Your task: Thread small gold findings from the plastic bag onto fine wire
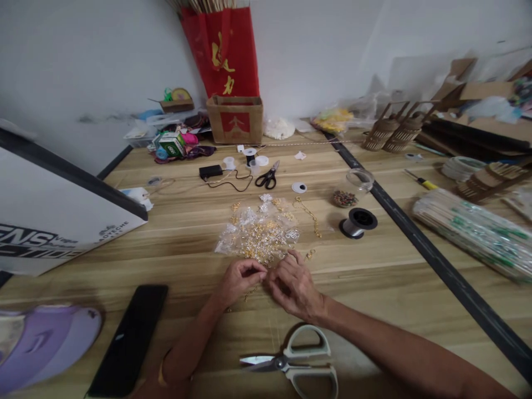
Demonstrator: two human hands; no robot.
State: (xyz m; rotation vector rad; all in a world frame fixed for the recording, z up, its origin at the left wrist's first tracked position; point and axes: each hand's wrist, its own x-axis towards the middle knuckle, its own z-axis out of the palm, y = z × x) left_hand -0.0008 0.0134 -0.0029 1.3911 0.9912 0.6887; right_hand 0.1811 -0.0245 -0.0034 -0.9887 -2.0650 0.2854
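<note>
My left hand [238,282] presses thumb and finger together, on what I can't tell; my right hand [296,285] curls close by, its grip hidden. A short gold strand [248,294] shows just below them. One longer chain [310,213] looks joined up, but the pile [264,237] beyond my fingertips seems mostly loose pieces.

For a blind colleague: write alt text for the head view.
Left hand and right hand close together beside a pile of small gold and silver pieces on a wooden table. Pale-handled scissors and a black phone lie nearer the wearer; a wire spool stands farther right.
</note>
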